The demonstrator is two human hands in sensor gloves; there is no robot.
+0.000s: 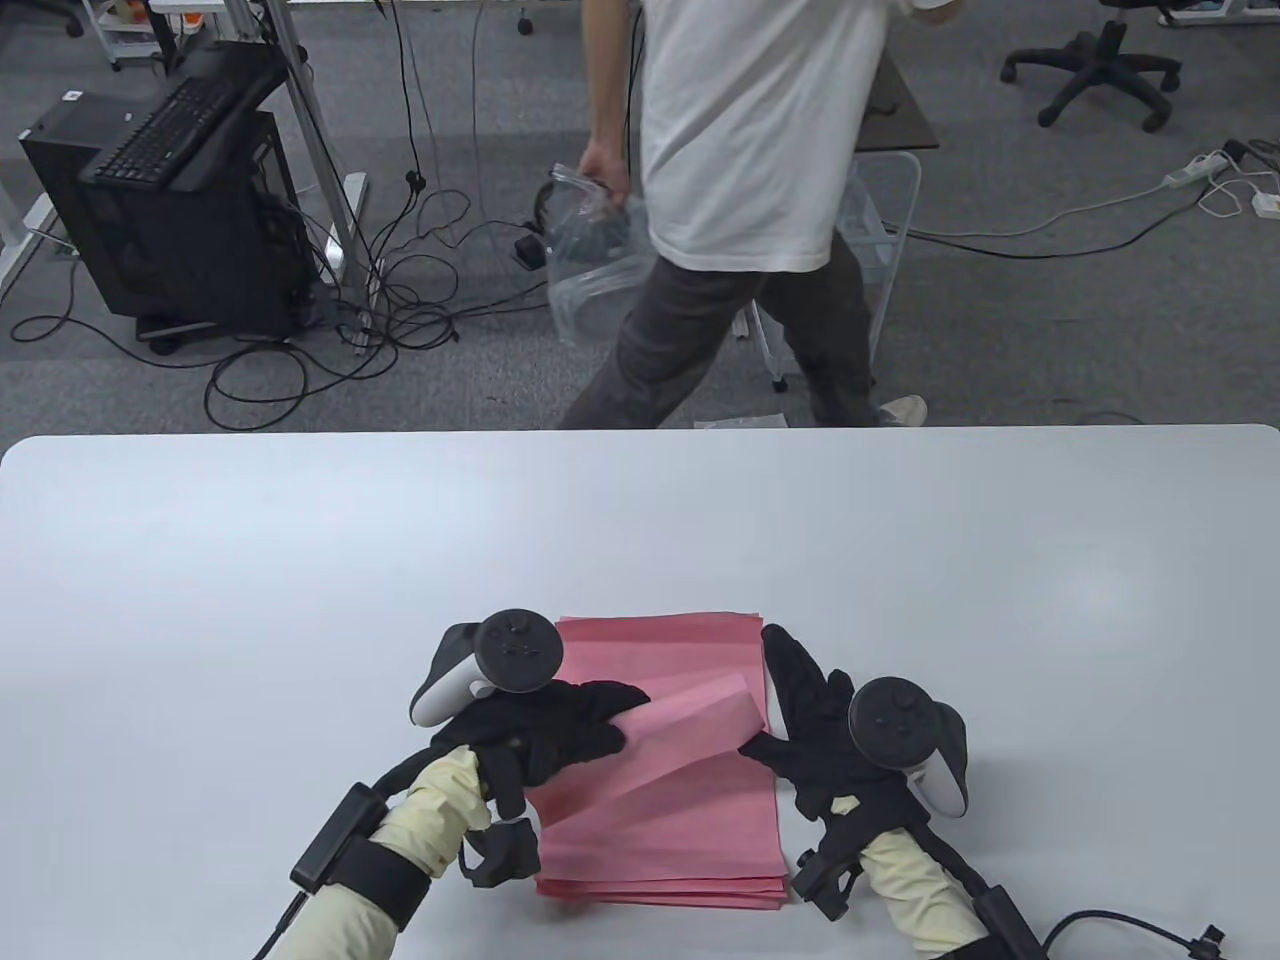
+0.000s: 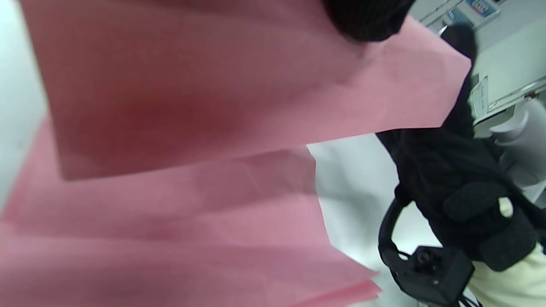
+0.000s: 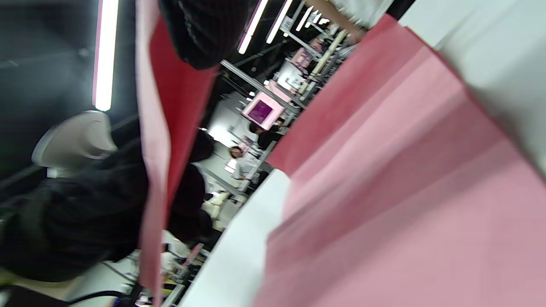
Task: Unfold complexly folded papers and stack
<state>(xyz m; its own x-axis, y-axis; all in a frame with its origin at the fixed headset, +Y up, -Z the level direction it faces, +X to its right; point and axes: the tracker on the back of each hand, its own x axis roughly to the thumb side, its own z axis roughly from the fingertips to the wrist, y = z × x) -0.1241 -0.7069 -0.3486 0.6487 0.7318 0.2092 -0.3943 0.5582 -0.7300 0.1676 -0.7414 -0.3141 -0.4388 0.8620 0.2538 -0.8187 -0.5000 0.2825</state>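
A stack of flat pink papers (image 1: pixel 665 655) lies on the white table (image 1: pixel 300 560) near its front edge. Above it both hands hold one folded pink paper (image 1: pixel 690 735) as a lifted strip. My left hand (image 1: pixel 575 735) grips its left end and my right hand (image 1: pixel 790 720) pinches its right end. In the left wrist view the held paper (image 2: pixel 204 94) hangs over the stack (image 2: pixel 179 251), with a gloved fingertip (image 2: pixel 367 21) on it. In the right wrist view the paper (image 3: pixel 158 170) stands edge-on under my fingers (image 3: pixel 200 34), beside the stack (image 3: pixel 405 192).
A person in a white shirt (image 1: pixel 750 130) stands just past the table's far edge, holding a clear plastic bag (image 1: pixel 590 250). Beyond are a black computer cart (image 1: pixel 170 200), floor cables and an office chair (image 1: pixel 1100 60).
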